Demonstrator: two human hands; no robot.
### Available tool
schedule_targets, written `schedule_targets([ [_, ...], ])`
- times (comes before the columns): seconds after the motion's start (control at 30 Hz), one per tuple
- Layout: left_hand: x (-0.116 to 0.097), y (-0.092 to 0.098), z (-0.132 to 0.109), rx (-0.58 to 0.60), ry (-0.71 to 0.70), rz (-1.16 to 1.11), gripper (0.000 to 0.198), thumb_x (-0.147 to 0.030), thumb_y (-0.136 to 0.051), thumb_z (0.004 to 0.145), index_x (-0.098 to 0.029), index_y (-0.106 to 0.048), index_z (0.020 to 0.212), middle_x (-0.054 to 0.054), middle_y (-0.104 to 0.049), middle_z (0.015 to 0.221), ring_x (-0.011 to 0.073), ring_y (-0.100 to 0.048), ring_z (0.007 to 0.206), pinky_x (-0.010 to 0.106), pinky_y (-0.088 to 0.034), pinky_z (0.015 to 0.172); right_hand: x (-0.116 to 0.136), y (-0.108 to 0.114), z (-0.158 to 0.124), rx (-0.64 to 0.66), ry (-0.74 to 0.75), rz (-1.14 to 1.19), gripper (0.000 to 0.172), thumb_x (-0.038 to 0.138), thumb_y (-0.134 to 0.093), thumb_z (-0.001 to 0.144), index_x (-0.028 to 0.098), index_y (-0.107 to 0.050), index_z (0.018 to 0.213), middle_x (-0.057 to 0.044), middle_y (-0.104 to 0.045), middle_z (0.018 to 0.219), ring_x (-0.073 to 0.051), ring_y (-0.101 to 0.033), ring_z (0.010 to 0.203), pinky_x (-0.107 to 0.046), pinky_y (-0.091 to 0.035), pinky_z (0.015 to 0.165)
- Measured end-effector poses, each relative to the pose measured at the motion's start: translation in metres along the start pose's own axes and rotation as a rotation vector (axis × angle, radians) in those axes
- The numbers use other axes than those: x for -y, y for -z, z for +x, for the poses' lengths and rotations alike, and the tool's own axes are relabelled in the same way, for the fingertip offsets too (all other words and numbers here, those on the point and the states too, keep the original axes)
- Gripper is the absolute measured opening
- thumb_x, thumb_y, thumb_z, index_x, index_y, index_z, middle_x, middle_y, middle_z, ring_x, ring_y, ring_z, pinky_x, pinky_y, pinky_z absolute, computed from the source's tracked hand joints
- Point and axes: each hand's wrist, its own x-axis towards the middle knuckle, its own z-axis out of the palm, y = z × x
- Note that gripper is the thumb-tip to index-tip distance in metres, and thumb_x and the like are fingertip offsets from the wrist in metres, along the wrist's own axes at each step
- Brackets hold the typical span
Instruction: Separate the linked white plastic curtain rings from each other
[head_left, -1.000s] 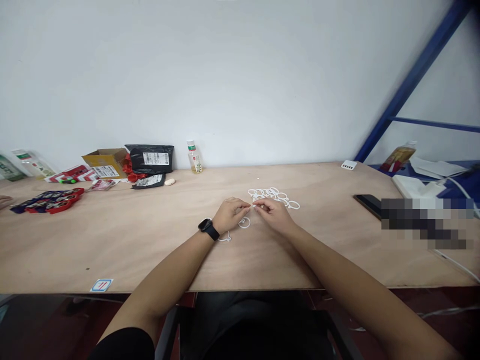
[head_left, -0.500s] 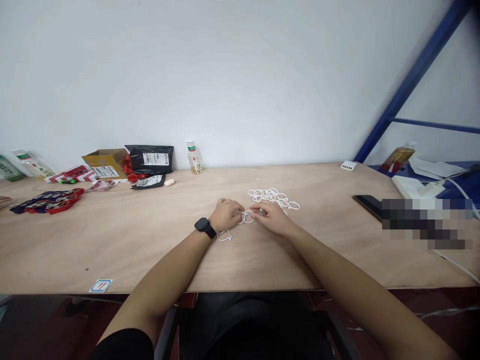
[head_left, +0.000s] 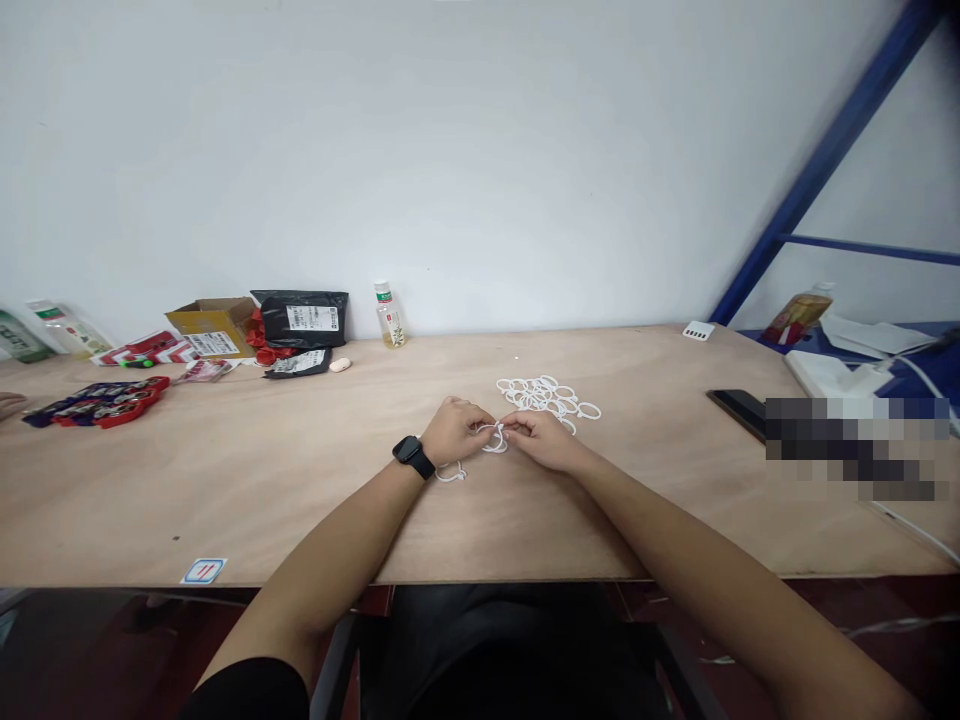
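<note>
My left hand (head_left: 456, 430), with a black watch on its wrist, pinches white plastic rings (head_left: 495, 449) just above the wooden table. From the other side my right hand (head_left: 546, 438) grips the same rings with thumb and fingertips. Two rings seem to overlap there, though the fingertips hide part of them. Under my left wrist lies another white ring (head_left: 461, 476) with a small clasp-like knob. Beyond my right hand is a loose pile of several similar rings (head_left: 553, 392).
A bottle (head_left: 390, 318), black parcels (head_left: 306, 318) and an open carton (head_left: 212, 328) line the wall. Red and blue packets (head_left: 112, 402) lie at left, near another person's fingers (head_left: 9, 402). At right are a phone (head_left: 739, 412) and a blue frame (head_left: 795, 215).
My fingertips have come closer together at the held rings, my right hand shifting slightly left. The held rings have tilted and now look flatter. The pile looks the same.
</note>
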Motion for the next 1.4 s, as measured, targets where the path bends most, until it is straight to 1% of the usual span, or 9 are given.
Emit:
schedule_targets([
  [0.1,0.0,0.001,0.0,-0.01,-0.022,-0.007,0.018,-0.027,-0.057,0.081,-0.021,-0.073,0.086,0.001,-0.07,0.071,0.0144,-0.062,0.069,0.03,-0.043,0.079,-0.001,-0.002,0.0,0.023,-0.03,0.065,0.02,0.028,-0.057,0.084,0.021,-0.071,0.096,-0.003,-0.073,0.091,-0.018,-0.066,0.081,-0.03,-0.051,0.073],
  [0.27,-0.001,0.0,0.0,-0.058,-0.033,-0.045,0.017,-0.024,-0.059,0.078,-0.02,-0.073,0.086,0.0,-0.067,0.065,0.0129,-0.06,0.064,0.027,-0.044,0.072,-0.003,-0.002,0.001,0.035,-0.044,0.116,0.02,0.028,-0.058,0.083,0.021,-0.071,0.097,-0.003,-0.073,0.09,-0.018,-0.066,0.081,-0.029,-0.052,0.072],
  [0.5,-0.006,0.0,0.0,-0.177,0.048,-0.048,0.017,-0.026,-0.061,0.08,-0.018,-0.071,0.091,-0.001,-0.064,0.062,0.0119,-0.059,0.061,0.029,-0.043,0.075,-0.002,-0.001,0.0,0.006,-0.046,0.052,0.02,0.028,-0.06,0.081,0.02,-0.072,0.094,-0.003,-0.072,0.085,-0.017,-0.064,0.074,-0.028,-0.05,0.067],
  [0.67,-0.006,-0.006,-0.002,-0.242,0.017,-0.014,0.019,-0.028,-0.06,0.083,-0.019,-0.069,0.096,-0.002,-0.061,0.06,0.0122,-0.059,0.063,0.03,-0.042,0.077,0.004,0.001,0.002,-0.015,-0.083,0.151,0.023,0.033,-0.057,0.083,0.018,-0.072,0.093,-0.005,-0.072,0.092,-0.019,-0.064,0.084,-0.03,-0.048,0.076],
  [0.87,-0.008,-0.012,-0.003,-0.201,-0.08,-0.037,0.027,-0.038,-0.062,0.084,-0.02,-0.064,0.104,0.001,-0.066,0.073,0.0138,-0.061,0.072,0.03,-0.042,0.079,0.015,0.0,0.002,-0.034,-0.163,0.329,0.029,0.042,-0.058,0.083,0.014,-0.069,0.084,-0.001,-0.061,0.061,-0.014,-0.055,0.061,-0.025,-0.041,0.056],
  [1.0,-0.013,-0.009,-0.003,-0.17,-0.129,-0.067,0.03,-0.041,-0.064,0.083,-0.021,-0.065,0.105,0.002,-0.069,0.08,0.0159,-0.062,0.078,0.032,-0.041,0.081,0.014,0.0,0.002,-0.041,-0.168,0.4,0.033,0.046,-0.064,0.077,0.015,-0.068,0.088,0.001,-0.059,0.061,-0.009,-0.043,0.05,-0.023,-0.032,0.048],
  [1.2,-0.014,-0.007,0.0,-0.318,-0.033,-0.129,0.019,-0.037,-0.062,0.084,-0.019,-0.069,0.086,0.006,-0.07,0.085,0.0184,-0.061,0.083,0.034,-0.043,0.082,0.006,-0.001,0.004,-0.111,-0.154,0.441,0.036,0.049,-0.068,0.074,0.015,-0.069,0.086,0.002,-0.055,0.057,-0.008,-0.04,0.048,-0.023,-0.031,0.047],
  [1.3,-0.014,-0.009,0.001,-0.289,0.021,-0.199,0.018,-0.037,-0.064,0.083,-0.02,-0.071,0.084,0.005,-0.071,0.082,0.0171,-0.061,0.078,0.033,-0.044,0.081,0.005,-0.001,0.005,-0.137,-0.156,0.46,0.035,0.049,-0.069,0.072,0.016,-0.068,0.083,0.0,-0.059,0.064,-0.008,-0.041,0.049,-0.023,-0.032,0.047],
  [1.4,-0.013,-0.012,0.001,-0.234,0.079,-0.352,0.022,-0.038,-0.063,0.084,-0.018,-0.072,0.082,0.004,-0.071,0.078,0.015,-0.062,0.073,0.029,-0.046,0.075,0.006,0.0,0.004,-0.136,-0.148,0.46,0.034,0.05,-0.069,0.073,0.016,-0.065,0.08,0.002,-0.056,0.059,-0.009,-0.041,0.049,-0.023,-0.033,0.047],
])
